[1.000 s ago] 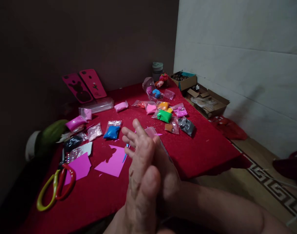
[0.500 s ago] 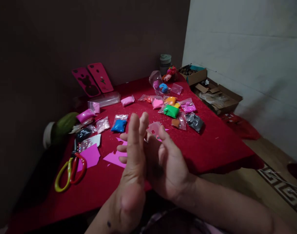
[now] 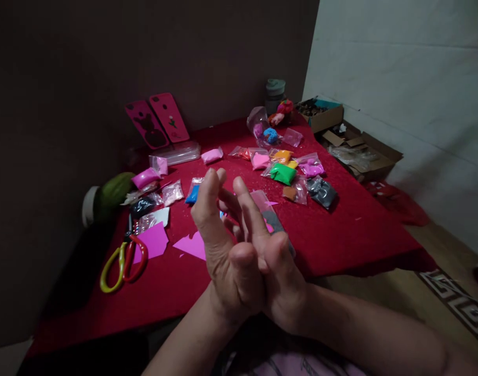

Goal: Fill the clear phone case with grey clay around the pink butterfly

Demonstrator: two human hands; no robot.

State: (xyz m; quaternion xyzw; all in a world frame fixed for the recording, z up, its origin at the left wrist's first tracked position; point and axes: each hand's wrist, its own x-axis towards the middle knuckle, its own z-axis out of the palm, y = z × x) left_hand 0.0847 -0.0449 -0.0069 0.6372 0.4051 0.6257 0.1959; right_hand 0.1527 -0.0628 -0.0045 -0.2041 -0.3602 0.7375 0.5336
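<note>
My left hand (image 3: 223, 256) and my right hand (image 3: 288, 284) are raised over the near edge of the table, their palms together at the heels. The fingers of both are stretched out and slightly apart. Whatever may lie between the palms is hidden. Behind my fingers lies a clear phone case (image 3: 278, 227) with a grey area and a bit of pink, partly covered. A cut pink sheet (image 3: 191, 245) is just left of my left hand. The blue clay packet (image 3: 192, 194) shows beyond its fingertips.
Scissors (image 3: 125, 261) with yellow and red handles lie at the left by another pink sheet (image 3: 152, 243). Several clay packets, one green (image 3: 282, 174), are spread over the red cloth (image 3: 340, 235). Two pink phone cases (image 3: 170, 117) lean on the wall. Cardboard boxes (image 3: 383, 156) stand right.
My palms have shifted against each other, and both thumbs now stand up toward me. The view has moved slightly, and more of the clear phone case shows behind my hands.
</note>
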